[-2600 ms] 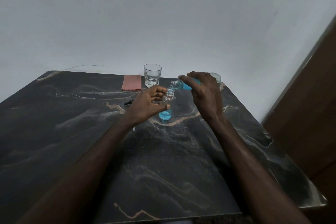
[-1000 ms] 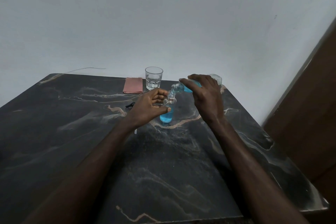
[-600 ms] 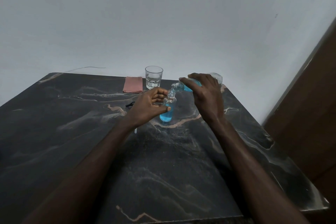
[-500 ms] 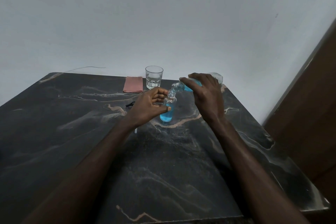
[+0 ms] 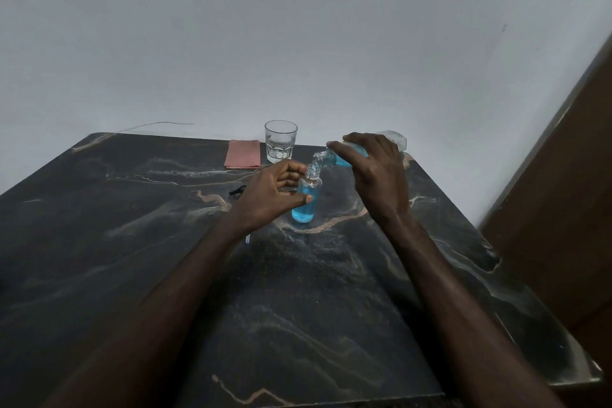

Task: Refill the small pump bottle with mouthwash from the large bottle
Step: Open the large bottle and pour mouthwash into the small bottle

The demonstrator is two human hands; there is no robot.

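Grasping small bottle (image 5: 303,209), left fingers (image 5: 298,199) — right fingers (image 5: 344,151) grasp large bottle (image 5: 326,160) near table edge (image 5: 418,161).

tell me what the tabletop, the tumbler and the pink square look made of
Dark tabletop: looks like polished marble or marble-look laminate, black with tan veins, soft sheen. Clear faceted tumbler: likely glass, see-through with a thick base. Flat pink square: probably cloth, matte; too far to be sure.

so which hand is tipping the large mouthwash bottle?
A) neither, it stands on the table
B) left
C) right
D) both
C: the right hand grips the tilted large mouthwash bottle, its neck over the mouth of the small bottle, which the left hand holds upright on the table.
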